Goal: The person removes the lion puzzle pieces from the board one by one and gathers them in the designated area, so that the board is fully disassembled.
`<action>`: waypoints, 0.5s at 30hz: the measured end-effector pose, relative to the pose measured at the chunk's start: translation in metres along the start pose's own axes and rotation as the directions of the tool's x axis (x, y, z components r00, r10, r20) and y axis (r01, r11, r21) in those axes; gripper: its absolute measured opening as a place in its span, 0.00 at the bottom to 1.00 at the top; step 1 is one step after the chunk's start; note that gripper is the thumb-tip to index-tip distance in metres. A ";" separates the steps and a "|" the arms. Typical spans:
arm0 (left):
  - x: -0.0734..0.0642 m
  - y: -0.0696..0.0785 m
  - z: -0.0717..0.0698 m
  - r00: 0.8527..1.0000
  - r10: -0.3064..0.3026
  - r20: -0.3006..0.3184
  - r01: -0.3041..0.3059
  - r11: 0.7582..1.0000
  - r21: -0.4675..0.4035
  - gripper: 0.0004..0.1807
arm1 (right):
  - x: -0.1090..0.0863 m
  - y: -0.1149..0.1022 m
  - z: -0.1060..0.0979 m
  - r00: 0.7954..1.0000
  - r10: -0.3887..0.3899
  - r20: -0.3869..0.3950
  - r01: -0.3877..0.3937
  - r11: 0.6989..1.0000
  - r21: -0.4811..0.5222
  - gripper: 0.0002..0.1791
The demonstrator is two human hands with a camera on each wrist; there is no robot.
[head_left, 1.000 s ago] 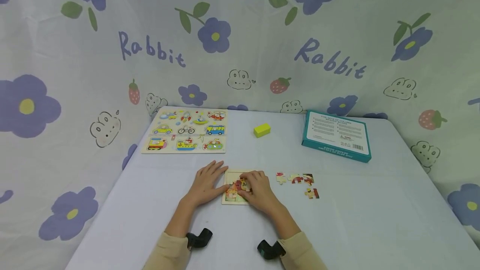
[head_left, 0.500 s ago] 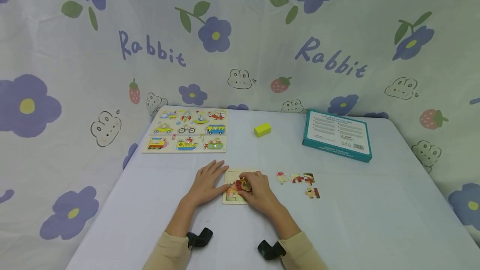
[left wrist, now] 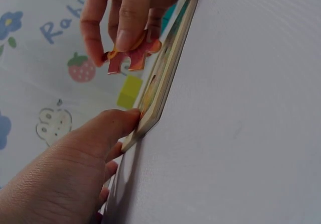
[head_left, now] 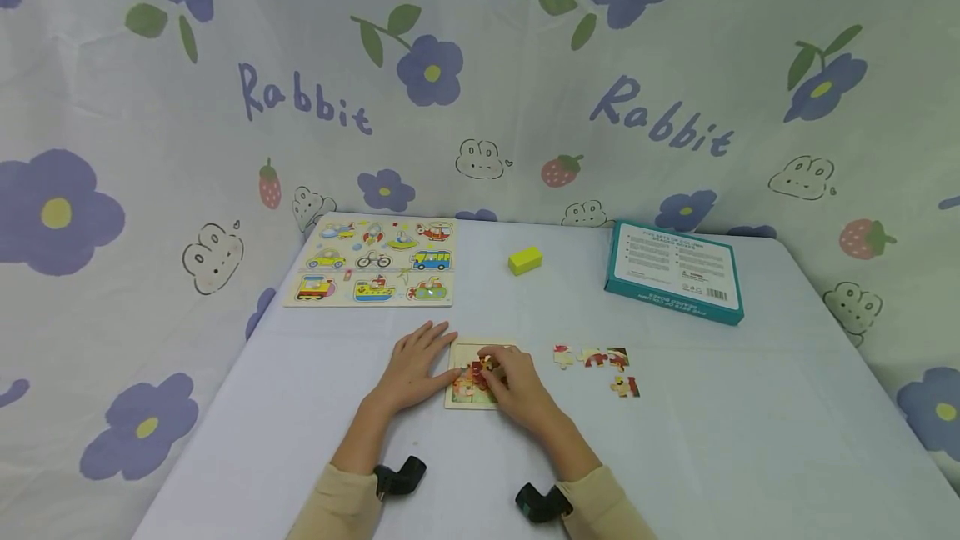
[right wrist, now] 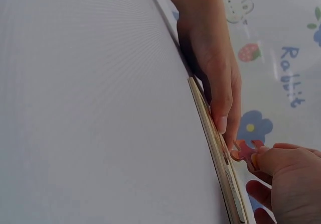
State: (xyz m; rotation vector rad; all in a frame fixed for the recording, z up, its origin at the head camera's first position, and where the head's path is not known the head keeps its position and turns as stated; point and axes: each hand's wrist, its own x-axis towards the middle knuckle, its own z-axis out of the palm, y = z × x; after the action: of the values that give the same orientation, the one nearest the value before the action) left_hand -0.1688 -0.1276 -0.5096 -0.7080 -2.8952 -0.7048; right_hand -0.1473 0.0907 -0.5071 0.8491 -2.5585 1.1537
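Observation:
My right hand (head_left: 519,383) pinches a red and orange jigsaw piece (left wrist: 133,59) between thumb and fingers. In the left wrist view the piece is held tilted, just above a small wooden puzzle tray (head_left: 469,406). Some pieces lie inside the tray at its lower left, partly covered by the right hand in the head view. My left hand (head_left: 412,369) rests at the tray's left side, fingers spread on the table and thumb (left wrist: 118,121) on the tray's edge. Loose jigsaw pieces (head_left: 562,356) lie to the right of the tray, one a separate piece (head_left: 625,387) nearer me.
A vehicle picture board (head_left: 375,273) lies at the back left of the white table (head_left: 720,457). Behind the tray sits a yellow block (head_left: 525,261). At the back right is a flat teal box (head_left: 673,273). A patterned cloth (head_left: 480,107) hangs behind the table.
My right fingers have shifted slightly over the tray and the jigsaw piece in them has turned a little. The left hand and the loose pieces stay where they were.

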 end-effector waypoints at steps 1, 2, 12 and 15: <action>0.000 0.000 0.000 1.000 0.000 0.001 0.000 1.000 0.000 0.34 | 0.000 0.000 0.000 1.000 0.004 -0.004 -0.004 1.000 0.016 0.15; 0.000 0.000 0.000 1.000 0.000 0.003 0.000 1.000 -0.001 0.34 | 0.000 0.000 0.000 1.000 0.006 -0.006 -0.006 1.000 0.021 0.16; 0.000 0.000 -0.001 1.000 -0.006 0.005 0.006 1.000 -0.002 0.34 | -0.002 -0.004 -0.005 0.999 0.027 -0.036 -0.028 1.000 -0.013 0.15; 0.000 0.002 -0.001 1.000 -0.010 0.014 0.010 1.000 0.004 0.34 | -0.002 -0.004 -0.007 0.998 0.047 -0.052 -0.048 0.999 -0.015 0.15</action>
State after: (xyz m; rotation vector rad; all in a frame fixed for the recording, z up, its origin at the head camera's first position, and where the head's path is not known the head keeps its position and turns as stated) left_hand -0.1677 -0.1271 -0.5079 -0.7020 -2.9141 -0.6982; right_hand -0.1430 0.0942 -0.5010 0.7489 -2.5557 1.1508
